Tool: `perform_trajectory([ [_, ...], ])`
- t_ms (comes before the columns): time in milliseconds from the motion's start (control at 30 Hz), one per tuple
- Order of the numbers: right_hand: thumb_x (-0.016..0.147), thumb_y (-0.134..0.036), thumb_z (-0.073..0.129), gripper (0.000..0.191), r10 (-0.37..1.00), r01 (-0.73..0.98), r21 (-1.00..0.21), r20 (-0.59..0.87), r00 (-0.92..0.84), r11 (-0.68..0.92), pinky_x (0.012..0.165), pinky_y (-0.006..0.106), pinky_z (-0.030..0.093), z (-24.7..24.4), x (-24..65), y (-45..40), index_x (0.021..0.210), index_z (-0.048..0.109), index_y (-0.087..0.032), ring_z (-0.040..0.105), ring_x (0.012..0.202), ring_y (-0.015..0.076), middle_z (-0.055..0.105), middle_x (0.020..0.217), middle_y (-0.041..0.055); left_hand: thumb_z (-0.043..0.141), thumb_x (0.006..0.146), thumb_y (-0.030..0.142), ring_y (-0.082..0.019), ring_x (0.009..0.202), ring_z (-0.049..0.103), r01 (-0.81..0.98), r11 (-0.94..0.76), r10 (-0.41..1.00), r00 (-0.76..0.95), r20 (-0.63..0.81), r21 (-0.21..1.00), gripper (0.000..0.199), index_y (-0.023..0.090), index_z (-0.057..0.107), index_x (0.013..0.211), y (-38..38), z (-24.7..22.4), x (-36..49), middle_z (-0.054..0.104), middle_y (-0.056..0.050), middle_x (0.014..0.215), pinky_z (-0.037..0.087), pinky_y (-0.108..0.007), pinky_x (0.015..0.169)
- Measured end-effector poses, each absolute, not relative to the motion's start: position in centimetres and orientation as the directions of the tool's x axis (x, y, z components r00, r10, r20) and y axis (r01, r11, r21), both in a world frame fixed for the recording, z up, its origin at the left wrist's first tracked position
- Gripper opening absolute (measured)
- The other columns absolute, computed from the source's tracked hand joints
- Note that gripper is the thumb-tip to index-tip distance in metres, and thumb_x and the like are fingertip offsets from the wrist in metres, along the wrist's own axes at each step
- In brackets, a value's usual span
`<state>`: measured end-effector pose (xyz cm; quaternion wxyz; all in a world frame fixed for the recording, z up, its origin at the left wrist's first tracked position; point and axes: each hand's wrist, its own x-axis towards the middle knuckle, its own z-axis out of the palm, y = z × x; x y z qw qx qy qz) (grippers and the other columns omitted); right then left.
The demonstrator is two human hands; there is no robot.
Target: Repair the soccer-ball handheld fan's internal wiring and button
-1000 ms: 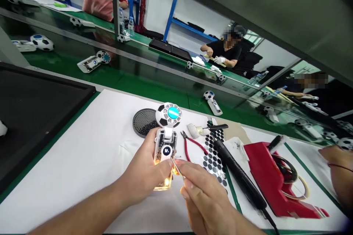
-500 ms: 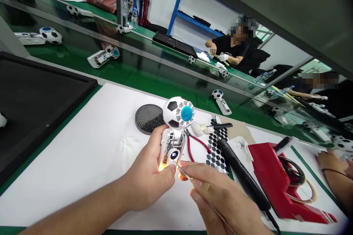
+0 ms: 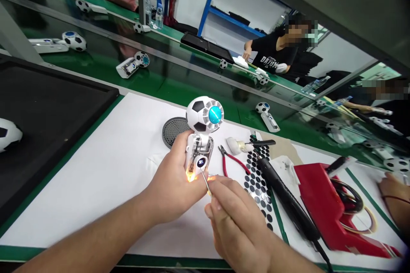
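Observation:
A handheld fan with a soccer-ball head (image 3: 202, 114) stands upright in my left hand (image 3: 177, 179), whose fingers wrap round its clear handle. The blue hub of the fan faces me, and a small round display glows on the handle. Orange light shines low on the handle. My right hand (image 3: 238, 217) pinches a thin metal pick (image 3: 205, 182), its tip at the handle just below the display. Right of the fan lie red-handled cutters (image 3: 233, 160). Behind it, partly hidden, is a round black mesh dish (image 3: 173, 132).
A black screwdriver-like tool with a cord (image 3: 285, 196) lies beside a red stand (image 3: 329, 209). A sheet of black dots (image 3: 261, 187) is near my right hand. At left is a black tray (image 3: 48, 123). More fans (image 3: 267, 117) lie on the green belt (image 3: 179, 81); co-workers sit beyond.
The fan and both hands sit slightly higher in view. My right hand has turned, knuckles more toward me, with the pick still at the handle. The fan hub now shows a bright streak.

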<state>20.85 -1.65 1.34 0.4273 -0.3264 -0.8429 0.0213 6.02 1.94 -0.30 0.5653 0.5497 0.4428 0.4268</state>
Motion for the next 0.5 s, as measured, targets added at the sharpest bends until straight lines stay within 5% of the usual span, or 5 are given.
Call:
perform_trajectory([
  [500,0.08,0.001,0.057,0.042,0.641,0.547,-0.444,0.73,-0.238,0.71,0.061,0.041,0.059,1.7,19.6,-2.2,0.111,0.062,-0.026,0.063,0.069,0.0233,0.065,0.075,0.0041,0.07,0.082,0.024,-0.009,0.069,0.052,-0.295,0.193,0.939,0.333,-0.089,0.936,0.03,0.026,0.05,0.104,2.0,0.3,5.9,0.057,0.005,0.086,0.046,-0.02,0.06],
])
